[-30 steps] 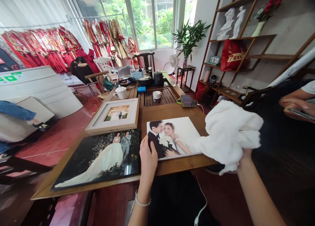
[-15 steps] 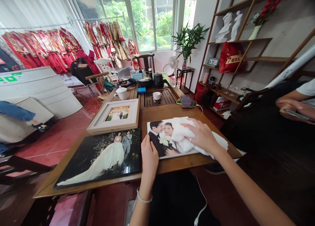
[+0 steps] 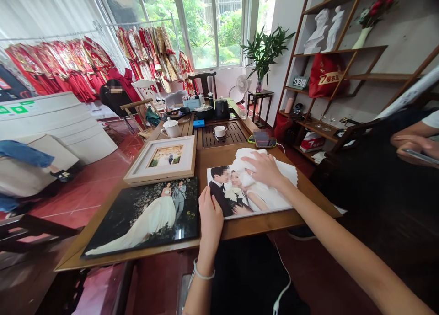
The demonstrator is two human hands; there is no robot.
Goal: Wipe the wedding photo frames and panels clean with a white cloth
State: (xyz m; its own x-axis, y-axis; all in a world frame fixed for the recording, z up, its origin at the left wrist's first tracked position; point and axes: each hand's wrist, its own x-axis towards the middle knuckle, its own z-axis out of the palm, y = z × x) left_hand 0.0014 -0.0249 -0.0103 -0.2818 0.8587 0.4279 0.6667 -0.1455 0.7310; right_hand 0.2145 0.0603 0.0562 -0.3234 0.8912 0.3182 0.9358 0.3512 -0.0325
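Observation:
My left hand (image 3: 210,212) grips the left edge of a wedding photo panel (image 3: 228,194) lying flat at the table's near side. A white fluffy cloth (image 3: 246,154) is bunched under my right hand (image 3: 264,169), whose fingers press it onto the upper part of the panel. The cloth covers the panel's top edge and part of its right side. Left of my left hand lies a dark, glossy wedding photo panel (image 3: 144,219). Behind that one, a photo in a pale wooden frame (image 3: 194,156) lies face up.
Farther along the wooden table (image 3: 212,154) are a white lidded cup (image 3: 170,128), a slatted tea tray (image 3: 228,136) with a small white cup (image 3: 220,131), and a phone (image 3: 263,139). A person's hands (image 3: 420,146) hold a phone at right. Shelves (image 3: 372,77) stand behind.
My right hand has slid the cloth up and left across the photo panel, uncovering its lower right part. My left hand stays at the panel's left edge.

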